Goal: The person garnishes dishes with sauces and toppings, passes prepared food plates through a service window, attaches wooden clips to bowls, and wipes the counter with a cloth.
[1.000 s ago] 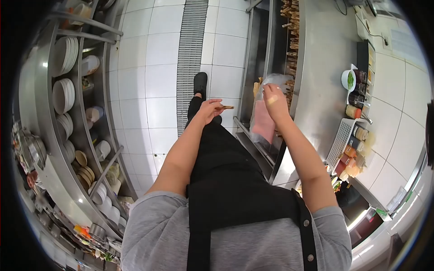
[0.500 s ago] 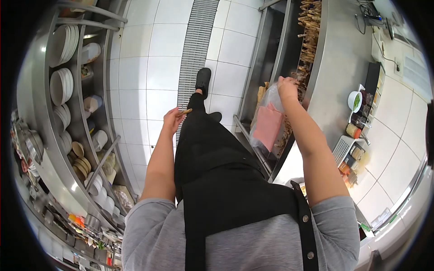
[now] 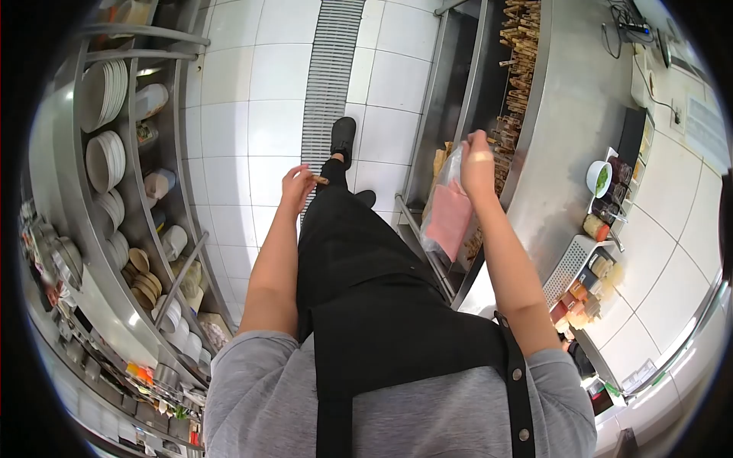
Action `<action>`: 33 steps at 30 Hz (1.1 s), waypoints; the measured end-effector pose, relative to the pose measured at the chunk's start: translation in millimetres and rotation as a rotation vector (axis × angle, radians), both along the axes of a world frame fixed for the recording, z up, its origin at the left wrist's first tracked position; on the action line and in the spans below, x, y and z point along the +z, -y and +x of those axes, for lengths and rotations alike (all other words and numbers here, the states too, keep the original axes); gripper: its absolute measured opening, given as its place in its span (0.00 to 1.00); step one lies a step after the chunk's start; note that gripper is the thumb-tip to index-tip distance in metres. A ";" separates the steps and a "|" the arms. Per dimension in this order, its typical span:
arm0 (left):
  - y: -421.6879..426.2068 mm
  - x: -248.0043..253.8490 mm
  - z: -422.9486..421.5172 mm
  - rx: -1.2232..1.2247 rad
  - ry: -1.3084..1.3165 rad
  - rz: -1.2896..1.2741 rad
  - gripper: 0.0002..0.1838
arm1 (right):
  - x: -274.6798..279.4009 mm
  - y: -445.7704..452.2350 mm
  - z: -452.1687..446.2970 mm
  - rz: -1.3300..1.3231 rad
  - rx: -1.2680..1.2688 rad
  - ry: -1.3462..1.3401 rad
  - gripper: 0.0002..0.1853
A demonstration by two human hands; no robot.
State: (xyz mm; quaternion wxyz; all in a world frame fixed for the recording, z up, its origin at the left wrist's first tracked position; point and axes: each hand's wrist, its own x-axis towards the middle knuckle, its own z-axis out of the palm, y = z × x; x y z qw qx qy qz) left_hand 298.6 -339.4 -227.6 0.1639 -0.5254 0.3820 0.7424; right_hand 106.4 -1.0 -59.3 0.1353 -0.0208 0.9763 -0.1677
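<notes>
My left hand [image 3: 296, 189] is in front of my left thigh, its fingers pinching a small wooden clothespin [image 3: 319, 179]. On the other side, my right hand [image 3: 479, 169] is closed at the top of a clear plastic bag [image 3: 437, 221]; its fingertips are partly hidden. A pink sheet [image 3: 449, 220] shows in the bag, which hangs at the front of the steel counter. Just beyond my right hand, a long row of wooden clothespins [image 3: 519, 84] runs along the counter's edge.
A steel rack [image 3: 172, 137] with stacked white plates [image 3: 105, 162] stands to the left. On the steel counter [image 3: 569, 84] at right are a white bowl with chopped greens [image 3: 599, 177], jars and a perforated tray [image 3: 565, 267]. A drain grate [image 3: 328, 76] crosses the tiled floor.
My right hand has drawn slightly left and down, away from the clothespin row, and the bag has shifted slightly with it. The left hand has turned a little, still pinching the clothespin.
</notes>
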 end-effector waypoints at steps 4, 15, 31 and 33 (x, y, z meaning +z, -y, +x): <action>-51.1 10.8 -91.3 -0.181 -0.184 0.081 0.13 | 18.1 -3.2 19.5 -0.426 -0.258 -0.195 0.08; -327.3 71.7 -238.9 -0.704 -0.602 0.119 0.12 | 36.1 -24.8 30.4 -0.519 -0.361 -0.513 0.12; -364.6 58.9 -255.0 -0.700 -0.475 -0.244 0.11 | 40.3 -22.5 21.6 -0.401 -0.483 -0.295 0.14; -357.5 59.8 -259.7 -0.738 -0.522 -0.262 0.12 | 38.5 -17.9 11.9 -0.313 -0.578 -0.191 0.11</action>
